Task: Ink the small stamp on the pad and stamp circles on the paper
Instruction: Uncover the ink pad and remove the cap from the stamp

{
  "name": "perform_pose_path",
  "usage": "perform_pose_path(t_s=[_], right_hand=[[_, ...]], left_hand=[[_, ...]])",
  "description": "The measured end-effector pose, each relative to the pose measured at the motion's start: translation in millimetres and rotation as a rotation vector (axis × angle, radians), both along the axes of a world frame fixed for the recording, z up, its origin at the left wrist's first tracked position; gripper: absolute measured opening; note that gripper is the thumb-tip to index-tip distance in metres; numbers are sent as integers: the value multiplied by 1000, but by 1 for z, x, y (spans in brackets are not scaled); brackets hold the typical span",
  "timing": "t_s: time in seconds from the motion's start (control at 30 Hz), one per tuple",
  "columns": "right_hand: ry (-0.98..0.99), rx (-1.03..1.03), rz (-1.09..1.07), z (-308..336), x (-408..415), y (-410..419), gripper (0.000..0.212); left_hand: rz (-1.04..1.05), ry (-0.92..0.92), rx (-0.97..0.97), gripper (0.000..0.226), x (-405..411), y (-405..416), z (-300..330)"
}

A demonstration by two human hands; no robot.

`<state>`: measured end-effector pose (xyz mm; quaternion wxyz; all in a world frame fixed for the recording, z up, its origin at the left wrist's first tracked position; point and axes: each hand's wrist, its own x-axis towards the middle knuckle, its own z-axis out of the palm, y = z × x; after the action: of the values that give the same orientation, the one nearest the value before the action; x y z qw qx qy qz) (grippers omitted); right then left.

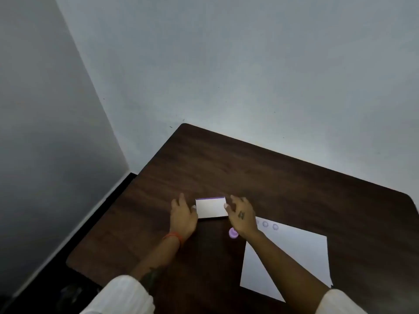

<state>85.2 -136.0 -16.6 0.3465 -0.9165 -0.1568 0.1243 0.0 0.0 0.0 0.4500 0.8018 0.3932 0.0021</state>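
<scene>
A closed ink pad case (212, 207), white on top with a purple edge, lies flat on the dark wooden table (226, 173). My left hand (183, 217) rests at its left side, thumb touching its edge, fingers apart. My right hand (242, 215) hovers at its right side with fingers spread, a fingertip at the case's corner. The small purple stamp (233, 233) stands on the table just below my right hand, held by neither hand. The white paper (299, 252) lies to the right, with purple circles (270, 225) printed near its top edge; my right forearm covers part of it.
The table stands in a corner against grey walls (249, 64). Its left edge (108, 220) drops to a dark floor. Bare wood stretches behind the ink pad and to the right of the paper.
</scene>
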Motion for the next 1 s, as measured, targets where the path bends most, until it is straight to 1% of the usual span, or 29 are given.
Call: perform_pose_path(t_s=[0.1,0.2,0.3,0.47,0.7,0.87,1.0], right_hand=[[54,-30,25,-4,5,4,36],[70,-84,52,-5,5,8,32],[55,-92,35,-5,4,11,33],[11,-84,-12,-4,2,12,36],[-132,-47,12,9,-6,21,29],[-80,87,73,14,-30,36,27],[9,115,142,8,-53,44,31]], left_hand=[[0,73,-5,52,6,4,-6],[-92,45,0,40,9,5,-9],[-148,23,11,38,10,2,-8],[-96,41,43,39,13,-2,-6],[24,-42,88,40,2,0,9],[96,-78,173,37,-32,14,13],[153,-54,200,36,-66,16,6]])
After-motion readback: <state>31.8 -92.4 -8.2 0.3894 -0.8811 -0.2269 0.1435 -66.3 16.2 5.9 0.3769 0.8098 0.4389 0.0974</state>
